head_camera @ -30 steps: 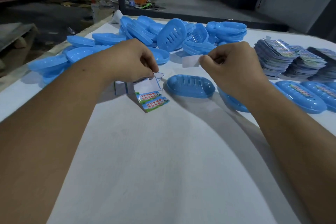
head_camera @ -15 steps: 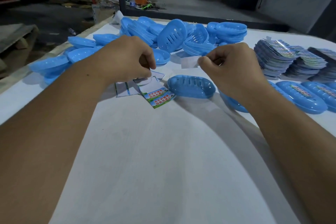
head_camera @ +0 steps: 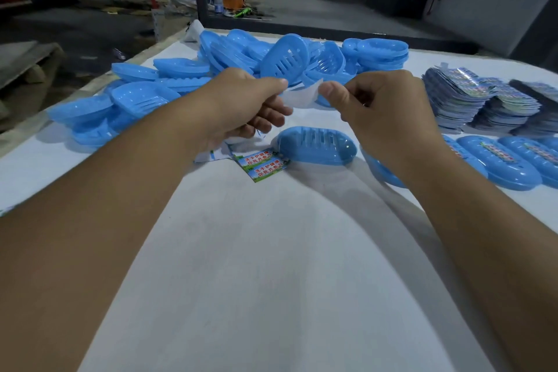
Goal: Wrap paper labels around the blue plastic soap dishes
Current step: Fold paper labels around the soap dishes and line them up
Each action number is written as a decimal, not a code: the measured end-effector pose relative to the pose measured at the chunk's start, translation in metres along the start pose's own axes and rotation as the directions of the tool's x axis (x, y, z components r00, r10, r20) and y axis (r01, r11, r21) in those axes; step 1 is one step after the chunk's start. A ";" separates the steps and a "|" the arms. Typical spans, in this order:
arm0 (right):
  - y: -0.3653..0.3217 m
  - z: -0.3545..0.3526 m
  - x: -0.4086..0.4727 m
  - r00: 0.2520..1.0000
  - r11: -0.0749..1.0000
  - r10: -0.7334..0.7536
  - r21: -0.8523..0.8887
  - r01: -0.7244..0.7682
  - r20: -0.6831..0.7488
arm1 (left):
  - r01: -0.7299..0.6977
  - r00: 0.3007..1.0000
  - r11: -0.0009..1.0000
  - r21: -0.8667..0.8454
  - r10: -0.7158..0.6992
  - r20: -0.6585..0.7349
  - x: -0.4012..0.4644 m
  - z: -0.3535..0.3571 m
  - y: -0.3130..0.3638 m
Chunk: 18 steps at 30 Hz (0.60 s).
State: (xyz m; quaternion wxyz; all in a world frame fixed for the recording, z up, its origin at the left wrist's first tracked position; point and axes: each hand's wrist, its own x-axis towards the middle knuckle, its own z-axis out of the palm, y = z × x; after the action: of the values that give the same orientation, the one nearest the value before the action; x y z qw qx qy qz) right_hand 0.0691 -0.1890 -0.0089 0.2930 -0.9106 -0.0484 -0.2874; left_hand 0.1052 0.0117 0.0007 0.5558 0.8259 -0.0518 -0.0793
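Both hands hold one white paper strip (head_camera: 300,96) in the air above the table. My left hand (head_camera: 241,106) pinches its left end and my right hand (head_camera: 377,109) pinches its right end. Below them a blue soap dish (head_camera: 317,145) lies on the white table (head_camera: 271,251), slotted face up. Printed labels (head_camera: 262,163) lie flat just left of that dish, partly under my left hand. A second blue dish (head_camera: 383,172) is half hidden under my right wrist.
A heap of loose blue soap dishes (head_camera: 271,60) fills the far left and middle of the table. Stacks of printed labels (head_camera: 483,103) stand at the far right. Labelled dishes (head_camera: 498,160) lie in a row at the right edge.
My left hand rose from the labels on the table and took the left end of the strip held by my right hand. The strip now hangs between both hands.
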 end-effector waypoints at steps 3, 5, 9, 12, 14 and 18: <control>-0.002 -0.003 -0.001 1.000 1.000 -0.005 0.027 0.006 -0.024 | 0.062 0.990 0.996 -0.066 -0.053 0.130 -0.005 0.001 0.001; -0.002 -0.004 -0.002 1.000 0.998 -0.004 0.059 0.006 -0.031 | 0.062 0.980 0.996 -0.063 -0.049 0.195 -0.007 -0.001 0.001; -0.003 -0.004 -0.002 1.000 0.997 0.012 0.082 -0.011 -0.013 | 0.043 0.972 0.993 -0.114 -0.015 0.233 -0.010 -0.003 0.002; -0.003 -0.004 -0.001 1.000 0.997 0.009 0.076 -0.008 -0.003 | 0.047 0.958 0.989 -0.143 -0.005 0.285 -0.011 -0.003 0.003; -0.004 -0.004 -0.001 1.000 0.997 0.005 0.072 -0.005 -0.001 | 0.060 0.950 0.993 -0.103 -0.026 0.310 -0.011 -0.003 0.002; -0.004 -0.005 -0.001 1.000 0.996 -0.002 0.086 0.002 0.001 | 0.072 0.927 0.993 -0.091 -0.033 0.374 -0.012 -0.004 0.002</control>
State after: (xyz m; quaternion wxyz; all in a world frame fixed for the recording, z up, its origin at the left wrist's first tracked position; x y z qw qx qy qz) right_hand 0.0646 -0.1883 -0.0044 0.3317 -0.8973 -0.0619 -0.2847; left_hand 0.0942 0.0163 0.0049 0.5756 0.7671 -0.1299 -0.2515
